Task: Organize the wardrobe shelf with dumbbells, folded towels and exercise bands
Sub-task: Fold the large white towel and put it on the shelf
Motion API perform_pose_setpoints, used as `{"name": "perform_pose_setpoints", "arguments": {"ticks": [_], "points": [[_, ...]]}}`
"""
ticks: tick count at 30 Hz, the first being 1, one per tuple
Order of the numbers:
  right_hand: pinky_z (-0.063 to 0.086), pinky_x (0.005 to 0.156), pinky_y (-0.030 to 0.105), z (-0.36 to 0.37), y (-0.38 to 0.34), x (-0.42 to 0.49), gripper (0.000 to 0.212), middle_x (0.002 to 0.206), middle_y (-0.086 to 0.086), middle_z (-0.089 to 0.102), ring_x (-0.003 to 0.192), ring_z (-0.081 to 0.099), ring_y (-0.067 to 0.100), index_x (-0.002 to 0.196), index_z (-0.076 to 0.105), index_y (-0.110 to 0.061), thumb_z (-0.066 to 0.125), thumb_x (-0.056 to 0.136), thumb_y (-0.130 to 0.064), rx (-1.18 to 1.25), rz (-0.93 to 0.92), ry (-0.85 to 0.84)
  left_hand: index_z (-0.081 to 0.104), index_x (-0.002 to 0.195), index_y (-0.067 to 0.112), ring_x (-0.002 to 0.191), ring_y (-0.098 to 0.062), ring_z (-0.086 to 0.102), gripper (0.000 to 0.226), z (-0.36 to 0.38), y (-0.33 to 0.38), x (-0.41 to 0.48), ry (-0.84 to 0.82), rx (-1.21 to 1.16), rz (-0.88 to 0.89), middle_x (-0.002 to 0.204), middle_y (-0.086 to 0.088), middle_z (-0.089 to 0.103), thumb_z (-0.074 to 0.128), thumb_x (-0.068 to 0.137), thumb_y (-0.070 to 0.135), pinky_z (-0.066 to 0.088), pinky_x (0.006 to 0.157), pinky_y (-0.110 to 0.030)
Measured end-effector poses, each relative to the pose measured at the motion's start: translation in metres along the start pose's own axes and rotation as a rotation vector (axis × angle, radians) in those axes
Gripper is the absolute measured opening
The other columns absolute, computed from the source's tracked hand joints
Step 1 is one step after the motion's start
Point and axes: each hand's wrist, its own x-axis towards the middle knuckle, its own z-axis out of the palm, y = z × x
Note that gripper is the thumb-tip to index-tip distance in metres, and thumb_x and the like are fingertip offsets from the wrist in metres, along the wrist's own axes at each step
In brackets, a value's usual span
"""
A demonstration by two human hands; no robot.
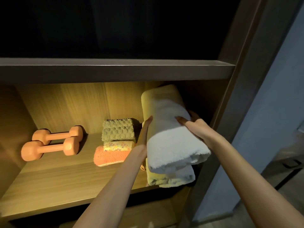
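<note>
A folded white towel (171, 142) lies on top of another folded towel (172, 178) at the right end of the lit wooden shelf (57, 178). My left hand (144, 134) lies flat against the top towel's left side, fingers straight. My right hand (192, 124) grips its right side, thumb on top and fingers down the far side. Two orange dumbbells (52, 143) lie side by side at the left. In the middle sit a small green checked towel (118, 130), a speckled yellow cloth (117, 145) and an orange cloth (110, 156).
A dark shelf board (115, 69) runs just above the towels, with a black compartment over it. The wardrobe's right side panel (218, 120) stands close beside my right hand. Bare wood lies along the shelf's front.
</note>
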Motion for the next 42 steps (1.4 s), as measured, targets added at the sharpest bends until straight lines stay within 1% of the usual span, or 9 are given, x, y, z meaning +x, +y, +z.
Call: {"name": "perform_pose_setpoints", "arguments": {"ticks": [4, 9, 15, 26, 29, 34, 37, 40, 42], "points": [[0.047, 0.093, 0.036, 0.022, 0.044, 0.001, 0.062, 0.140, 0.009, 0.047, 0.110, 0.053, 0.025, 0.148, 0.024, -0.036, 0.056, 0.095, -0.032, -0.088, 0.057, -0.081, 0.049, 0.132, 0.015, 0.094, -0.032, 0.067, 0.059, -0.028, -0.026, 0.003, 0.275, 0.326, -0.044, 0.108, -0.016, 0.067, 0.061, 0.086, 0.050, 0.055, 0.082, -0.041], [0.039, 0.107, 0.045, 0.033, 0.064, 0.011, 0.074, 0.139, 0.005, 0.048, 0.122, 0.050, 0.032, 0.150, 0.015, -0.042, 0.056, 0.089, -0.054, -0.136, 0.137, -0.114, 0.024, 0.147, 0.027, 0.106, -0.020, 0.056, 0.084, -0.029, -0.032, 0.005, 0.302, 0.481, 0.151, 0.139, -0.011, 0.048, 0.065, 0.078, 0.052, 0.049, 0.084, -0.035], [0.046, 0.062, 0.027, 0.024, 0.062, 0.020, 0.082, 0.093, -0.004, 0.058, 0.080, 0.059, 0.016, 0.145, 0.031, -0.021, 0.072, 0.079, -0.049, 0.072, 0.285, -0.119, 0.019, 0.149, 0.034, 0.133, -0.029, 0.040, 0.087, -0.016, -0.035, 0.010, 0.279, 0.353, 0.190, 0.148, -0.007, 0.039, 0.071, 0.079, 0.039, 0.037, 0.105, -0.042], [0.036, 0.108, 0.049, 0.008, 0.031, 0.025, 0.074, 0.142, 0.005, 0.045, 0.127, 0.044, 0.034, 0.147, 0.029, -0.033, 0.062, 0.085, -0.055, -0.188, 0.042, 0.034, 0.025, 0.149, 0.031, 0.126, -0.031, 0.050, 0.083, 0.002, -0.021, 0.021, 0.194, 0.281, 0.191, 0.141, -0.012, 0.049, 0.071, 0.081, 0.036, 0.039, 0.108, -0.048], [0.049, 0.084, 0.041, 0.028, 0.059, 0.014, 0.038, 0.114, 0.018, 0.060, 0.098, 0.059, 0.031, 0.119, 0.056, -0.001, 0.052, 0.096, -0.031, -0.379, 0.152, -0.041, 0.014, 0.152, 0.031, 0.132, -0.027, 0.044, 0.079, -0.014, -0.033, 0.009, 0.310, 0.448, 0.168, 0.148, -0.007, 0.041, 0.061, 0.089, 0.039, 0.037, 0.106, -0.035], [0.052, 0.071, 0.040, 0.032, 0.066, 0.004, 0.026, 0.125, 0.001, 0.053, 0.074, 0.062, 0.032, 0.111, 0.066, -0.010, 0.046, 0.095, -0.010, -0.553, -0.185, 0.171, 0.020, 0.148, 0.040, 0.141, -0.018, 0.027, 0.068, -0.020, -0.043, -0.010, 0.278, 0.747, 0.220, 0.156, 0.006, 0.022, 0.054, 0.090, 0.051, 0.022, 0.109, -0.029], [0.039, 0.063, 0.036, 0.037, 0.064, -0.010, 0.030, 0.069, 0.003, 0.054, 0.067, 0.054, 0.029, 0.064, 0.050, -0.012, 0.046, 0.093, -0.020, -0.775, -0.366, 0.158, 0.034, 0.137, 0.049, 0.098, -0.013, 0.063, 0.053, -0.014, -0.047, -0.025, 0.270, 0.702, 0.235, 0.149, 0.009, 0.037, 0.053, 0.096, 0.022, 0.054, 0.073, -0.025], [0.035, 0.089, 0.040, 0.039, 0.079, -0.031, 0.037, 0.106, 0.008, 0.056, 0.105, 0.048, 0.033, 0.109, 0.055, -0.026, 0.030, 0.099, -0.051, -0.968, -0.483, -0.056, 0.018, 0.144, 0.053, 0.112, -0.006, 0.054, 0.059, -0.021, -0.055, -0.046, 0.211, 0.910, 0.240, 0.146, 0.019, 0.035, 0.050, 0.095, 0.043, 0.052, 0.089, -0.030], [0.018, 0.114, 0.048, 0.032, 0.096, -0.046, 0.055, 0.151, 0.005, 0.030, 0.135, 0.024, 0.036, 0.146, 0.021, -0.047, 0.028, 0.094, -0.065, -1.032, -0.529, -0.145, 0.013, 0.142, 0.058, 0.119, 0.016, 0.035, 0.064, -0.029, -0.058, -0.064, 0.076, 1.005, 0.268, 0.141, 0.034, 0.025, 0.050, 0.090, 0.058, 0.038, 0.093, -0.011]]}}
